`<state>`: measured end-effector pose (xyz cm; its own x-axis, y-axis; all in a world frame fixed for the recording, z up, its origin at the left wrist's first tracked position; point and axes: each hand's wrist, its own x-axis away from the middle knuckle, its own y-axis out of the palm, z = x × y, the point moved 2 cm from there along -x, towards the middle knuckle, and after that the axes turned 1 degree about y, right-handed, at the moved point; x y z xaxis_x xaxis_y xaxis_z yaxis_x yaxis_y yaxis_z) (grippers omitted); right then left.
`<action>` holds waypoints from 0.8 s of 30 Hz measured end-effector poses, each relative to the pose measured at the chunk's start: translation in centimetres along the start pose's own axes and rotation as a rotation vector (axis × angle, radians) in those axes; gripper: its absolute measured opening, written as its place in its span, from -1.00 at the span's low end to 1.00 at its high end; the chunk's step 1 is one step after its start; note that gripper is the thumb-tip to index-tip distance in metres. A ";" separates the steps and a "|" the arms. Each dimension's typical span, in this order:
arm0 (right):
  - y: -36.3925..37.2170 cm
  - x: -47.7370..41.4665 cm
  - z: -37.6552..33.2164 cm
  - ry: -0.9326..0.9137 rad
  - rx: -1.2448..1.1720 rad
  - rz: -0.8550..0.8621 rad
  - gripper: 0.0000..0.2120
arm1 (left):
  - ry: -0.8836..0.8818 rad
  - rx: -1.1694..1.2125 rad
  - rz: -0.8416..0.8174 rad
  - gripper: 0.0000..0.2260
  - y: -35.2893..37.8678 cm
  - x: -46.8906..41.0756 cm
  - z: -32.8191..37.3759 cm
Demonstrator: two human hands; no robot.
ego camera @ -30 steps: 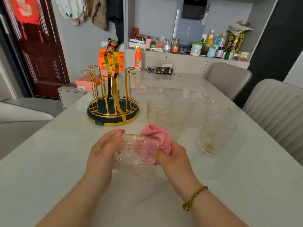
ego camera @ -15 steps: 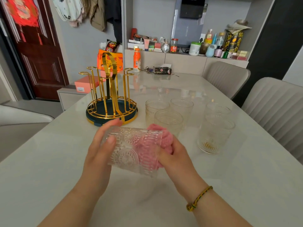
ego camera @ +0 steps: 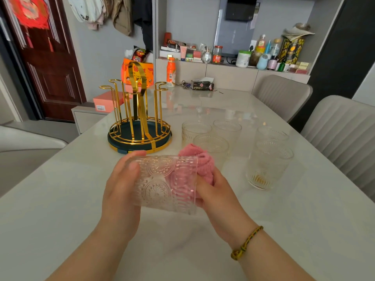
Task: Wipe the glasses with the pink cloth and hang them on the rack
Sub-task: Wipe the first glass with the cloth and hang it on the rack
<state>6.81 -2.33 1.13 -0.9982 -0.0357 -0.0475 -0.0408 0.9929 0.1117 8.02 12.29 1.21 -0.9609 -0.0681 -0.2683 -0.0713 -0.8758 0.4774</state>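
A pale marble table [ego camera: 304, 230] fills the frame. At centre left stands the gold rack [ego camera: 140, 118], its pegs bare. Five glasses wait at centre right (one [ego camera: 268, 165] nearest). At centre, the left hand [ego camera: 119, 185] clasps the embossed glass [ego camera: 165, 182], now rolled further onto its side; the right hand [ego camera: 215, 189] pinches the pink cloth [ego camera: 199, 162], pushed deeper inside. Wiping continues; hanging comes later.

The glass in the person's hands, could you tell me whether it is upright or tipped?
Tipped on its side: the held glass lies horizontal, mouth facing the right hand, pink cloth pushed inside.
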 end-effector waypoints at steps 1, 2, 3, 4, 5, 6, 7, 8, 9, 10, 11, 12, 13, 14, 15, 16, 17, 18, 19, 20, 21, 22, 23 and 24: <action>0.2 0.1 0.1 0.059 -0.091 -0.058 -0.63 | 0.070 -0.018 0.005 -0.66 -0.2 0.1 0.0; 0.3 0.4 0.0 0.104 -0.167 -0.122 -0.62 | 0.130 -0.062 0.008 -0.70 -0.4 0.2 0.0; 0.4 0.6 -0.1 0.126 -0.212 -0.161 -0.60 | 0.174 -0.110 -0.005 -0.73 -0.5 0.3 -0.2; 0.4 0.7 -0.2 0.130 -0.230 -0.162 -0.60 | 0.186 -0.139 -0.023 -0.75 -0.5 0.3 -0.2; 0.2 0.5 -0.1 0.104 -0.206 -0.119 -0.62 | 0.157 -0.139 -0.052 -0.71 -0.3 0.3 -0.3; -0.1 0.3 0.0 0.055 -0.144 -0.039 -0.66 | 0.090 -0.134 -0.084 -0.61 -0.2 0.2 -0.5; -0.5 0.1 -0.1 -0.023 -0.057 0.056 -0.69 | -0.018 -0.131 -0.113 -0.53 -0.1 0.1 -0.6; -0.9 0.1 -0.4 -0.118 0.022 0.131 -0.70 | -0.158 -0.127 -0.145 -0.52 0.1 0.0 -0.6; -1.1 0.0 -0.7 -0.213 0.084 0.162 -0.70 | -0.303 -0.109 -0.192 -0.50 0.4 0.1 -0.6; -1.1 0.1 -1.1 -0.282 0.145 0.159 -0.69 | -0.432 -0.074 -0.225 -0.47 0.5 0.2 -0.6; -1.2 0.3 -1.4 -0.324 0.203 0.144 -0.68 | -0.525 -0.046 -0.224 -0.45 0.5 0.2 -0.7; -1.2 0.4 -1.4 -0.336 0.253 0.135 -0.66 | -0.565 -0.043 -0.207 -0.46 0.4 0.2 -0.8; -1.1 0.5 -1.3 -0.324 0.284 0.136 -0.65 | -0.558 -0.050 -0.183 -0.49 0.4 0.2 -0.9; -1.1 0.5 -1.2 -0.299 0.294 0.146 -0.66 | -0.510 -0.058 -0.159 -0.55 0.4 0.2 -1.0; -1.0 0.3 -0.9 -0.271 0.283 0.159 -0.68 | -0.446 -0.072 -0.128 -0.62 0.5 0.1 -1.0; -0.8 0.2 -0.7 -0.233 0.250 0.163 -0.72 | -0.384 -0.084 -0.092 -0.68 0.5 0.0 -1.0; -0.6 0.1 -0.3 -0.182 0.199 0.154 -0.76 | -0.320 -0.089 -0.051 -0.74 0.5 -0.1 -0.8; -0.4 0.0 0.0 -0.120 0.135 0.128 -0.76 | -0.236 -0.094 -0.011 -0.80 0.4 -0.2 -0.6; -0.2 0.0 0.4 -0.043 0.045 0.086 -0.76 | -0.122 -0.118 0.011 -0.85 0.2 -0.3 -0.4; 0.1 0.0 0.8 0.038 -0.061 0.028 -0.78 | 0.011 -0.168 -0.002 -0.84 0.0 -0.3 -0.3; 0.5 0.2 0.9 0.107 -0.157 -0.034 -0.80 | 0.126 -0.224 -0.040 -0.80 -0.2 -0.2 -0.2; 0.7 0.3 1.0 0.150 -0.217 -0.074 -0.81 | 0.196 -0.264 -0.067 -0.78 -0.3 -0.1 -0.2; 0.6 0.2 1.1 0.168 -0.230 -0.077 -0.81 | 0.194 -0.275 -0.077 -0.76 -0.4 -0.1 -0.2; 0.4 0.1 1.2 0.165 -0.208 -0.041 -0.80 | 0.138 -0.265 -0.085 -0.73 -0.2 -0.1 -0.3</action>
<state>6.78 -1.83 -0.01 -0.9884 -0.1107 0.1044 -0.0727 0.9461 0.3157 8.23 12.36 0.94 -0.9076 -0.0377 -0.4181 -0.0602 -0.9740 0.2185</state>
